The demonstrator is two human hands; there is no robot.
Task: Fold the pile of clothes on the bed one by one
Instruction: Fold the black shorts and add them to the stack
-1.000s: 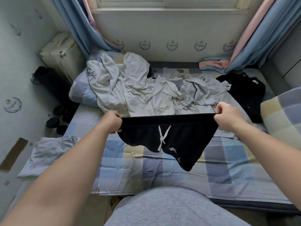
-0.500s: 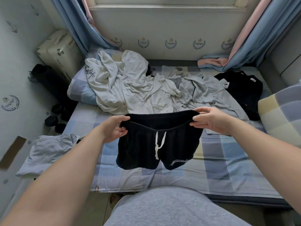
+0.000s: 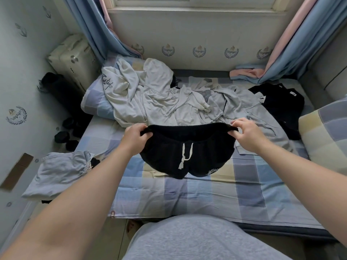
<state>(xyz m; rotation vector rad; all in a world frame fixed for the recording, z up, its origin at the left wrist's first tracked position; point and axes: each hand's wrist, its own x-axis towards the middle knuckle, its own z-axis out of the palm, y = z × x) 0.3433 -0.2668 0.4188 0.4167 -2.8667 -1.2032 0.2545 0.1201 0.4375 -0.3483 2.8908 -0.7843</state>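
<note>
Black shorts (image 3: 204,151) with a white drawstring hang over the checked bed (image 3: 187,196), their legs touching the cover. My left hand (image 3: 134,136) grips the left end of the waistband and my right hand (image 3: 246,133) pinches the right end. Behind them lies a rumpled pile of pale grey and white clothes (image 3: 169,104). A black garment (image 3: 281,106) is spread at the bed's right side.
A folded light grey garment (image 3: 58,173) sits at the bed's left edge. A checked pillow (image 3: 326,136) is at the right and another (image 3: 95,102) under the pile at the back left. Curtains hang at both back corners. A pale case (image 3: 73,59) and dark items stand on the floor at left.
The shorts have gone from stretched taut to slack and lower, their legs now resting on the cover. My hands moved forward slightly with the waistband.
</note>
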